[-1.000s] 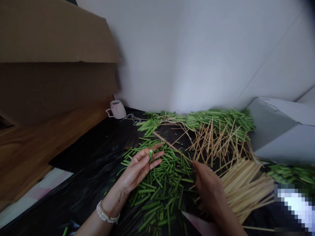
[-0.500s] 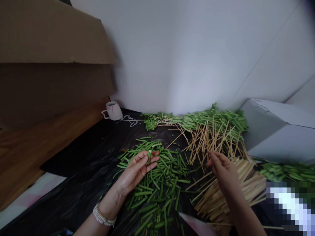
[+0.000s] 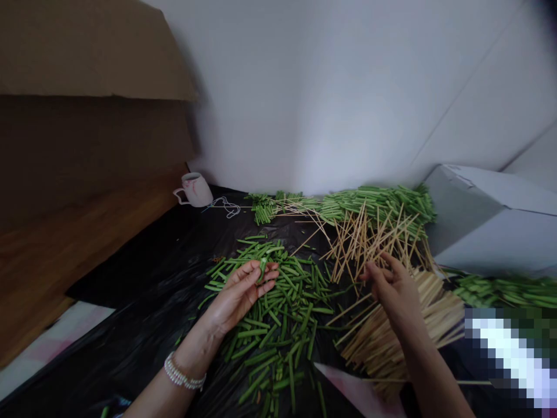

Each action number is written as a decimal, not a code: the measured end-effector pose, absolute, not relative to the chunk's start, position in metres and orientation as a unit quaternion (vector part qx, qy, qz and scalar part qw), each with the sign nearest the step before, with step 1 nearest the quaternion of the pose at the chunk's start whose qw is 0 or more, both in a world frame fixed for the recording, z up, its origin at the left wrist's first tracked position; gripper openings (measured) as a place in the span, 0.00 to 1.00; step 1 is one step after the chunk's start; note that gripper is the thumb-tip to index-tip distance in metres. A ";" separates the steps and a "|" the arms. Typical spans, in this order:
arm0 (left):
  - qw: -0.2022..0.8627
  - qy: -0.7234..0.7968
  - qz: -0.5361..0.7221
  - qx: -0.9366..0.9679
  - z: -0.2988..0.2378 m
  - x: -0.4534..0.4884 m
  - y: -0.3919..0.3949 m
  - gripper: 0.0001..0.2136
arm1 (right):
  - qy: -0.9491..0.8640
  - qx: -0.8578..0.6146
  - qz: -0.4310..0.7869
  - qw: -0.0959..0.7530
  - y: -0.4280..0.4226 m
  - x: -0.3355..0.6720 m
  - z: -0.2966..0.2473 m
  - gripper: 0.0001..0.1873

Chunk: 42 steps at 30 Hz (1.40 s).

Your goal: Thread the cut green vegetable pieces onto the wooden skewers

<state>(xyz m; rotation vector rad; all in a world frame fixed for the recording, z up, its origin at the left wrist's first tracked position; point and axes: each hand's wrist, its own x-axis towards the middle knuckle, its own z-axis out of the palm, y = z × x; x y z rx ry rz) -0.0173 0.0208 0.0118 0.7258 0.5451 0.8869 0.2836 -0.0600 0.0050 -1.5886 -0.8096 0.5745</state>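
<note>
My left hand [image 3: 242, 292] hovers palm-up over a heap of short green stem pieces [image 3: 282, 313] on black plastic sheeting [image 3: 148, 302], pinching one green stem piece [image 3: 263, 268] between thumb and fingertips. My right hand [image 3: 397, 293] rests over a bundle of pale wooden skewers [image 3: 435, 313], its fingers curled; whether a skewer is in them is hidden. A pearl bracelet [image 3: 183, 377] circles the left wrist.
Stems threaded on skewers [image 3: 378, 217] lie piled against the white wall, more at the right [image 3: 509, 290]. A white cup [image 3: 192, 189] stands at the back left beside a cardboard box [image 3: 87, 104]. A grey box [image 3: 491, 226] sits at the right.
My right hand let go of a long skewer and moved right and back onto the skewer bundle. My left hand kept the green piece, hardly moving.
</note>
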 end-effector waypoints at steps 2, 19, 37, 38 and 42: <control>0.805 0.260 0.413 0.337 0.012 -0.017 0.021 0.04 | -0.373 -0.710 0.210 0.559 -0.063 0.286 0.008 0.29; 0.796 0.281 0.426 0.326 0.003 -0.017 0.021 0.08 | -0.762 -0.639 0.046 0.090 -0.083 0.259 0.003 0.15; 0.787 0.309 0.418 0.332 0.004 -0.016 0.021 0.11 | -0.786 -0.489 -0.187 0.330 -0.086 0.226 0.019 0.24; 0.789 0.307 0.416 0.331 0.004 -0.015 0.021 0.10 | -0.789 -0.477 -0.200 0.332 -0.089 0.222 0.018 0.27; 0.791 0.306 0.425 0.317 0.003 -0.014 0.020 0.10 | -0.784 -0.494 -0.243 0.287 -0.096 0.212 0.011 0.33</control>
